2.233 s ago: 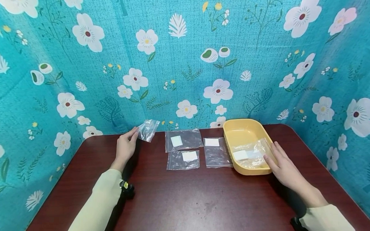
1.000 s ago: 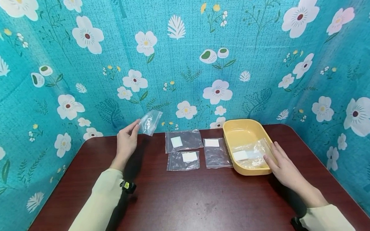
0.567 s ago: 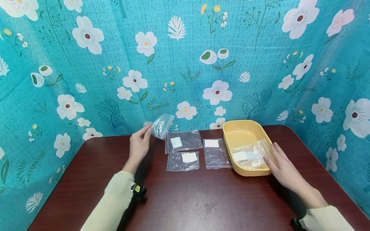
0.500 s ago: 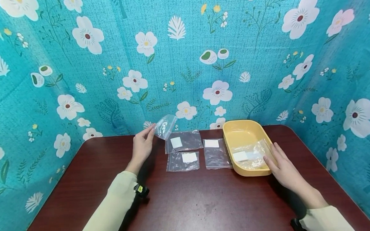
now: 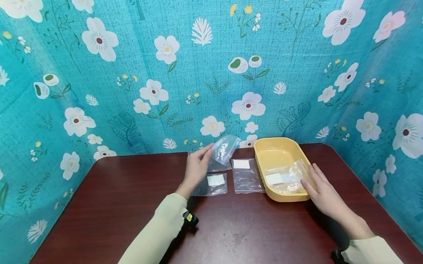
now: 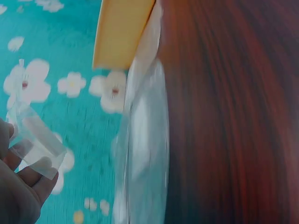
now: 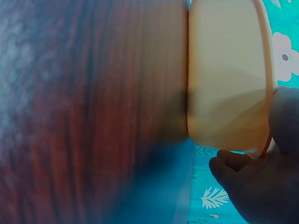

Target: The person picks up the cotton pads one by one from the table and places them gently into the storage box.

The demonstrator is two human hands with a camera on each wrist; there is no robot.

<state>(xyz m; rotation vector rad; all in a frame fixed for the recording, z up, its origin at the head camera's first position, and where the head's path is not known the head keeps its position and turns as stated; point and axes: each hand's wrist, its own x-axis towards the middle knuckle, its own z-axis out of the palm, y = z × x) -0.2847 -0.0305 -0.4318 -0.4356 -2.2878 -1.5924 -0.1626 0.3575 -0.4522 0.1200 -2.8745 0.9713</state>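
My left hand (image 5: 197, 166) pinches a clear zip bag (image 5: 225, 148) between thumb and fingertips. It holds the bag up over the bags on the table, left of the yellow tray (image 5: 272, 144). In the left wrist view the raised bag (image 6: 39, 140) hangs from the fingers. My right hand (image 5: 325, 192) holds the tray at its near right corner, thumb over the rim and fingers along the outer side. Inside the tray lies a clear bag (image 5: 291, 181) with a white label. The right wrist view shows the tray wall (image 7: 229, 70) beside that hand.
Flat on the table (image 5: 243, 234) lie a labelled clear bag (image 5: 248, 182) against the tray, another labelled bag (image 5: 214, 188) and a bag (image 5: 217, 166) partly behind the left hand. A blue flowered cloth (image 5: 185, 88) stands along the table's back and sides.
My left hand lifts the zip bag from the table's back left and carries it rightward over the flat bags, nearer the tray. The right hand and tray stay where they were.
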